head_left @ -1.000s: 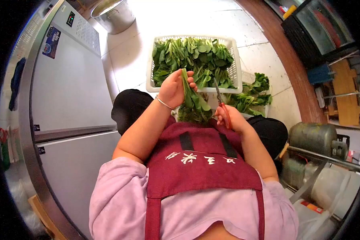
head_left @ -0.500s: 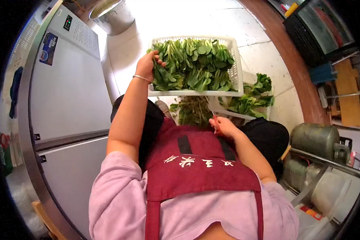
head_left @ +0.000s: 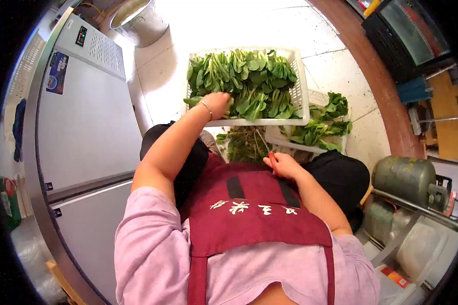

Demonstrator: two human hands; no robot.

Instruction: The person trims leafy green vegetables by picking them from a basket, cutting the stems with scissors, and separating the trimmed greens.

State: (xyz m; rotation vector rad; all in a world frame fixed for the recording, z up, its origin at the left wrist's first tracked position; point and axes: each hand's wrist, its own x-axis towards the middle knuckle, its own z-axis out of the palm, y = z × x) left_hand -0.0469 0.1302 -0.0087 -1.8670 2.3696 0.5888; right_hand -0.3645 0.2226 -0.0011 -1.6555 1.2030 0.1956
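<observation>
My left hand (head_left: pixel 218 104) is down among the leafy greens (head_left: pixel 249 68) at the near left of a white plastic basket (head_left: pixel 304 96). Its fingers curl downward around some leaves, and their tips are partly hidden. Close to my apron, my right hand (head_left: pixel 286 165) is closed around the red handle of a knife (head_left: pixel 272 158). The thin blade points up and left, in front of a heap of trimmed stems and leaves (head_left: pixel 244 145) on the floor.
Right of the basket, a second white basket (head_left: pixel 277 139) holds more greens (head_left: pixel 320 133). A white freezer cabinet (head_left: pixel 86 122) stands along the left. A metal pot (head_left: pixel 142 25) is at the upper left, and a shelf rack with containers (head_left: pixel 404 175) on the right.
My left hand has moved right and nearer to me, from the basket's left edge onto the greens at its near side. My right hand keeps the knife in almost the same place.
</observation>
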